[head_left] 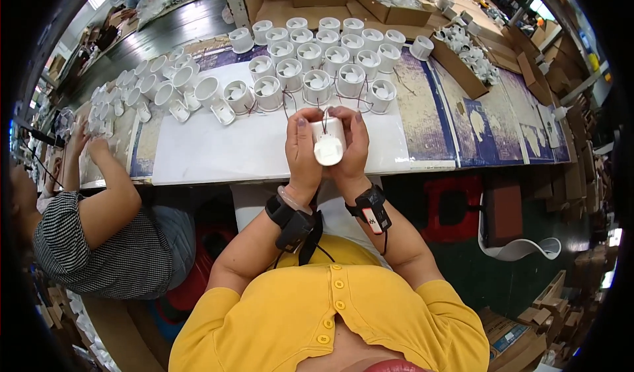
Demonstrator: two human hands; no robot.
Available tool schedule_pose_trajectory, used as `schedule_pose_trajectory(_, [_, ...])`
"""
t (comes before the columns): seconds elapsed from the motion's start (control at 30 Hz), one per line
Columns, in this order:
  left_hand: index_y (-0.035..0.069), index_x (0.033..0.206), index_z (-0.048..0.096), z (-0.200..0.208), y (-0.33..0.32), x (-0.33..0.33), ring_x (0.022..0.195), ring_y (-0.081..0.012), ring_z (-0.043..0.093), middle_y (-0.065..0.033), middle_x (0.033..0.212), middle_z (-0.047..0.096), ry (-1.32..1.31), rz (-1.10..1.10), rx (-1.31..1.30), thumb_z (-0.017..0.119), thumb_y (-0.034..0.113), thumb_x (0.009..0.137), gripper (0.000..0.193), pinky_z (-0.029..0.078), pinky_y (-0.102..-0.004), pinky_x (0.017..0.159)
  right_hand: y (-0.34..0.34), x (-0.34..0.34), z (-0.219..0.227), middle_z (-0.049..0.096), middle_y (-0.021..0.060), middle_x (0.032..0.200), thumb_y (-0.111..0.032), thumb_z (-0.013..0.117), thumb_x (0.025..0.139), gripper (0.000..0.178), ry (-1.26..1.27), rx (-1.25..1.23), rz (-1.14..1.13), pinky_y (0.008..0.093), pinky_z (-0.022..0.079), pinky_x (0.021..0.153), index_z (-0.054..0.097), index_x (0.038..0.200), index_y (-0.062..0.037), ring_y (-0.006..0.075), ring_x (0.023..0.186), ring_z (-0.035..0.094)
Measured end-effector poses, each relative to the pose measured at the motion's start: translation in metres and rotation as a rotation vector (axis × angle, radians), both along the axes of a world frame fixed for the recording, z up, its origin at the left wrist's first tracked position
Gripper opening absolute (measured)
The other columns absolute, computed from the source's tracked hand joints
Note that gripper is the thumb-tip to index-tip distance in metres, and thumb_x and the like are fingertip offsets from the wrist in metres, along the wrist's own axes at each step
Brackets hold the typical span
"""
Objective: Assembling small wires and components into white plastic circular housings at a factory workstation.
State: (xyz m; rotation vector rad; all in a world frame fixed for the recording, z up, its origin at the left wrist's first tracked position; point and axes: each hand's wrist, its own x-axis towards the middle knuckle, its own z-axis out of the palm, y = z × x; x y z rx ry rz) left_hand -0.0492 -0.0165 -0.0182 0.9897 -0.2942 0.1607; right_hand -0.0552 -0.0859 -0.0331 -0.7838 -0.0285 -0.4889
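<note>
Gripping a smooth, rounded white plastic housing [328, 151], left hand [302, 150] and right hand [352, 154] curl their fingers [358, 129].

Free lane: white sheet [218, 147], left of the left hand [302, 150]; narrower strip beside the right hand [357, 146]. Obstacles: fan housings [309, 56] ahead, wires [285, 102] trailing among the nearest; tilted white cups [166, 95], left; cardboard box [454, 70], right.

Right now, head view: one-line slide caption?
Left hand and right hand cup a white wired housing, with clustered white fan units just beyond.
</note>
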Motion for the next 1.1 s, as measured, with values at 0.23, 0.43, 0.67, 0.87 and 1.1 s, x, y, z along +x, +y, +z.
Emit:
schedule_pose_trajectory(0.23, [0.005, 0.082, 0.053, -0.003, -0.001, 0.004, 0.079, -0.0116, 0.050, -0.0030, 0.084, 0.054, 0.045, 0.131, 0.105, 0.032, 0.032, 0.105, 0.041, 0.042, -0.0251, 0.080, -0.002, 0.003, -0.008, 0.056, 0.0049, 0.089, -0.034, 0.036, 0.102, 0.037, 0.101, -0.246, -0.158, 0.0308, 0.044, 0.081, 0.055, 0.086, -0.0061, 0.0158, 0.086, 0.053])
schedule_pose_trajectory(0.43, [0.003, 0.088, 0.055, -0.007, -0.006, 0.001, 0.084, -0.0123, 0.049, -0.0049, 0.089, 0.054, 0.064, 0.081, 0.095, 0.032, 0.034, 0.104, 0.042, 0.042, -0.0258, 0.081, -0.005, -0.001, -0.004, 0.056, 0.0047, 0.087, -0.035, 0.037, 0.101, 0.036, 0.112, 0.062, -0.032, 0.0307, 0.046, 0.080, 0.056, 0.089, -0.0067, 0.0165, 0.083, 0.055])
schedule_pose_trajectory(0.67, [0.002, 0.122, 0.040, -0.014, 0.014, 0.013, 0.106, -0.0216, 0.052, -0.0116, 0.124, 0.047, -0.398, 0.155, 0.710, 0.058, 0.028, 0.094, 0.042, 0.046, -0.0306, 0.088, -0.023, 0.012, 0.026, 0.061, 0.0094, 0.096, -0.039, 0.040, 0.099, 0.033, 0.250, 0.496, 0.200, 0.0413, 0.052, 0.082, 0.055, 0.100, -0.0095, 0.0257, 0.094, 0.061])
schedule_pose_trajectory(0.87, [0.006, 0.134, 0.031, -0.006, 0.025, 0.013, 0.118, -0.0223, 0.050, -0.0114, 0.135, 0.041, -0.237, -0.094, 0.463, 0.077, 0.001, 0.074, 0.075, 0.042, -0.0349, 0.103, -0.026, 0.027, 0.006, 0.061, 0.0087, 0.103, -0.039, 0.038, 0.100, 0.037, 0.072, 0.418, 0.330, 0.0400, 0.046, 0.092, 0.054, 0.106, -0.0062, 0.0250, 0.102, 0.058])
schedule_pose_trajectory(1.1, [0.005, 0.130, 0.039, 0.000, 0.046, 0.011, 0.110, -0.0313, 0.052, -0.0147, 0.123, 0.051, -0.444, 0.268, 0.954, 0.081, 0.008, 0.067, 0.076, 0.046, -0.0390, 0.091, -0.047, 0.019, 0.006, 0.060, 0.0090, 0.101, -0.029, 0.035, 0.101, 0.033, -0.005, -0.023, -0.180, 0.0330, 0.042, 0.093, 0.056, 0.101, -0.0028, 0.0201, 0.100, 0.055])
